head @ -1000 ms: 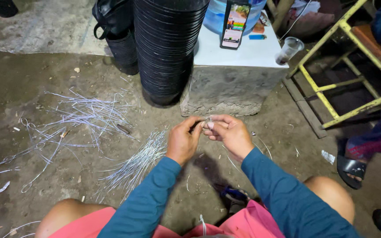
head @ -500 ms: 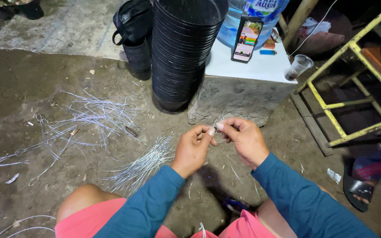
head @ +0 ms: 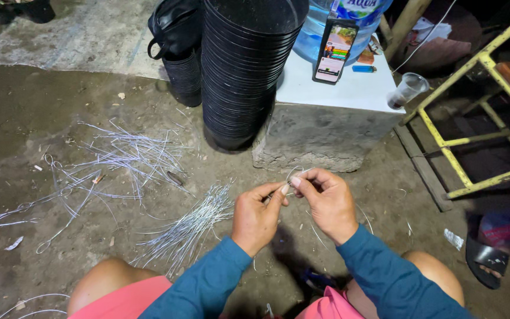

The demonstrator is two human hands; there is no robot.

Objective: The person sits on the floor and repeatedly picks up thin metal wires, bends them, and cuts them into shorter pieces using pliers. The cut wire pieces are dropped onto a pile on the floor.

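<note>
From the camera on your head, you look down at a dark dirt floor (head: 42, 106) with your knees in pink shorts at the lower edge and both arms in teal sleeves reaching forward. Straight ahead of your hands stands a rough concrete block (head: 326, 136) with a white top; on it a phone (head: 334, 50) leans upright against a large blue water jug (head: 349, 18), with a small blue lighter (head: 362, 68) beside it and a clear plastic cup (head: 407, 90) tilted at the block's right corner. Just left of the block rises a tall stack of black plastic pots (head: 243, 71), with a shorter stack (head: 185, 80) and a black bag (head: 175, 26) behind it. To your right is a yellow metal frame (head: 444, 142), and near the right edge another person's foot in a dark sandal (head: 486, 260). On the floor to your left lies a tidy bundle of short silver wires (head: 187, 227), near your left wrist; farther left, loose wires (head: 125, 156) are scattered, some twisted into loops. Nothing lies between your hands and the block. Your left hand (head: 256, 215) and right hand (head: 329, 201) meet, fingertips touching, above the floor just in front of the block. Both are closed to a pinch, thumb against forefinger, on one thin bent wire (head: 294, 172) that curves up above the fingertips; its lower end is hidden behind your fingers.
</note>
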